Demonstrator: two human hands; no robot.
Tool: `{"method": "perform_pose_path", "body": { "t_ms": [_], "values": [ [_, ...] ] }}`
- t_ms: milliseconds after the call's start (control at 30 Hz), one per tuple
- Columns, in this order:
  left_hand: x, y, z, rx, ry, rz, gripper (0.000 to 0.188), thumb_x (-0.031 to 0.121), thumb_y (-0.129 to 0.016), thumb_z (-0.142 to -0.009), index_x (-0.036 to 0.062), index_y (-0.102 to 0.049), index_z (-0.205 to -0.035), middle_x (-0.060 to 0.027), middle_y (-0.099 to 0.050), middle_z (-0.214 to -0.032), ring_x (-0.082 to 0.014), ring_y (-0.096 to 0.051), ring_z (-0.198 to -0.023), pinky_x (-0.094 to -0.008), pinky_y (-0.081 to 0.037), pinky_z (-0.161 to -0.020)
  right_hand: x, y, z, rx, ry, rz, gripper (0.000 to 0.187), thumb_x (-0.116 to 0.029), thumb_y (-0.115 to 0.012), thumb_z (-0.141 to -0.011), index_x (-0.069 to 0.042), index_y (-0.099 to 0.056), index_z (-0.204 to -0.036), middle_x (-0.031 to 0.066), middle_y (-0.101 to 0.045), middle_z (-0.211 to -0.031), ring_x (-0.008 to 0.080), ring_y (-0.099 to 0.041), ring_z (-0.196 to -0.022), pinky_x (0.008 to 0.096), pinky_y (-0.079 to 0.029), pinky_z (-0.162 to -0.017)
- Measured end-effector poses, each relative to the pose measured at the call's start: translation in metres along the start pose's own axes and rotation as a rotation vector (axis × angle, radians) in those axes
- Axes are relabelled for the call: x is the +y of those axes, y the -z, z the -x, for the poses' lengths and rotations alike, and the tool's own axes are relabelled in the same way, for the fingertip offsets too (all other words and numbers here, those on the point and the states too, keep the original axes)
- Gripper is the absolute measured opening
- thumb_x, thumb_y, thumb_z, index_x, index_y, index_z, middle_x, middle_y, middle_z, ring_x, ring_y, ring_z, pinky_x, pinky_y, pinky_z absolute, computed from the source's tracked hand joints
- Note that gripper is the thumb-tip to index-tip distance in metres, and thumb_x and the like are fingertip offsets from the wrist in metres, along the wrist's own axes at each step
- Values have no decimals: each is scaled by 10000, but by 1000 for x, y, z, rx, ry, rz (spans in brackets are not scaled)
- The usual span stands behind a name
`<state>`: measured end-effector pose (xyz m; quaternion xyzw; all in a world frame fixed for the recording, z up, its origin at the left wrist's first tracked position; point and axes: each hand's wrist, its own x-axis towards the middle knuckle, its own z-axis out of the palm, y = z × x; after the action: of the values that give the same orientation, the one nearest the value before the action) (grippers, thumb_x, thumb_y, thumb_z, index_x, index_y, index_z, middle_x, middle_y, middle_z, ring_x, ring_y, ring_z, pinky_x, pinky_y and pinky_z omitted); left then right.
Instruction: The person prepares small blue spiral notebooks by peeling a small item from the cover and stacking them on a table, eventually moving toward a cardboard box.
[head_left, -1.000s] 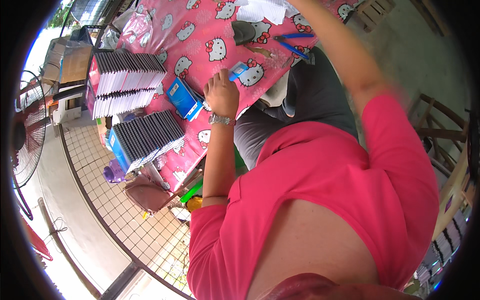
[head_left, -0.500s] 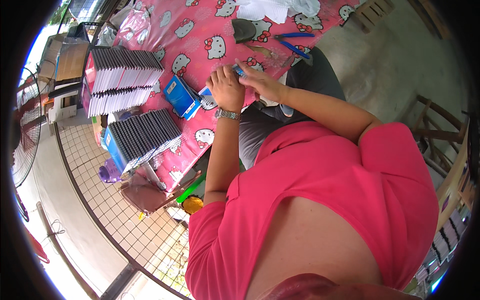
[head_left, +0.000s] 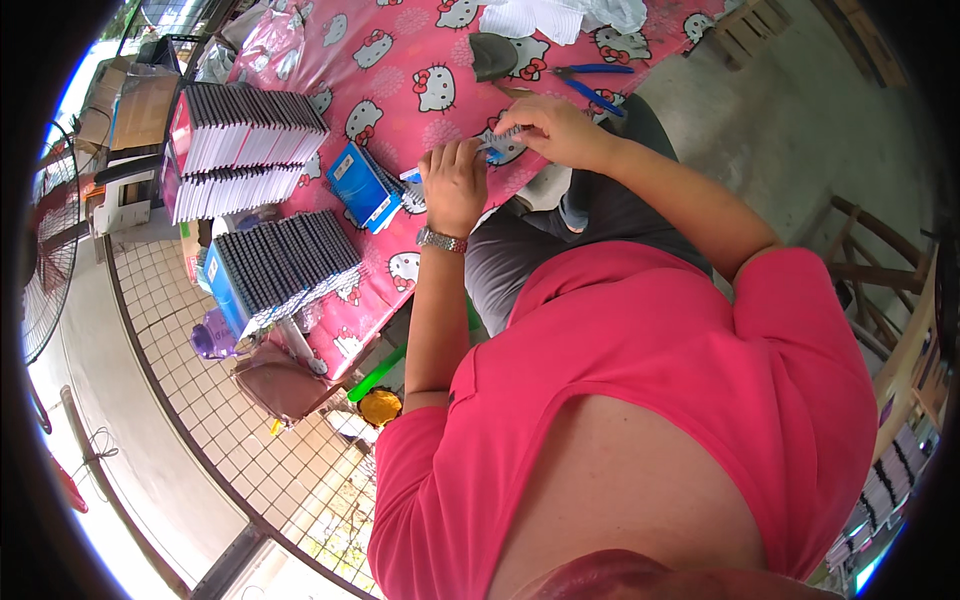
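Note:
My left hand (head_left: pixel 453 186), with a watch on its wrist, is closed on a small blue-and-white notebook (head_left: pixel 493 154), mostly hidden behind the fingers. The right hand (head_left: pixel 562 131) pinches at a spiral coil (head_left: pixel 503 136) along the notebook's upper edge, its fingers bent and thumb tucked under. Left of the hands, a few blue spiral notebooks (head_left: pixel 357 187) lie stacked askew on the pink patterned tablecloth (head_left: pixel 400 130). Beyond my right hand rest blue-handled pliers (head_left: pixel 597 69) and a dark grey curved piece (head_left: pixel 492 57).
Large stacks of black-bound notebooks (head_left: pixel 250 130) and blue-covered ones (head_left: pixel 285 268) stand along the table's left side. A fan (head_left: pixel 55 250) is at far left. White papers (head_left: pixel 530 20) lie at the far edge. A wooden chair (head_left: pixel 875 262) stands right.
My right hand has moved away from the left, up and to the right, and the coil now shows between them. The left hand has shifted slightly downward.

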<state>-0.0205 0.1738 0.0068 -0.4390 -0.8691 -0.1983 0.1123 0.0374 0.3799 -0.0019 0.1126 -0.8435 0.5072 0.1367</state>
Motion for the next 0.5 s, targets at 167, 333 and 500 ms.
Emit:
{"method": "perform_pose_path", "body": {
  "t_ms": [167,333,500],
  "values": [
    [1,0,0,10,1,14,206,101,-598,-824,96,-597,-1030,-75,-617,-912,-281,-569,-885,-414,-391,-863,0,1,4,-9,130,115,185,-5,-614,-765,-92,-657,-922,32,-639,-993,274,-580,-1008,393,-432,-904],
    [2,-1,2,14,-11,4,225,106,-602,-824,102,-589,-1048,-73,-619,-916,-280,-569,-883,-416,-386,-857,-2,-3,6,-24,84,-1,150,-46,-603,-819,-108,-643,-951,11,-637,-949,268,-585,-985,406,-428,-885],
    [9,2,3,18,12,30,280,131,-650,-813,110,-562,-1078,-50,-624,-922,-265,-573,-876,-421,-379,-849,-10,0,7,-102,-118,19,204,-118,-612,-860,-114,-597,-1064,50,-658,-889,269,-628,-891,431,-440,-866]
  ]
}}
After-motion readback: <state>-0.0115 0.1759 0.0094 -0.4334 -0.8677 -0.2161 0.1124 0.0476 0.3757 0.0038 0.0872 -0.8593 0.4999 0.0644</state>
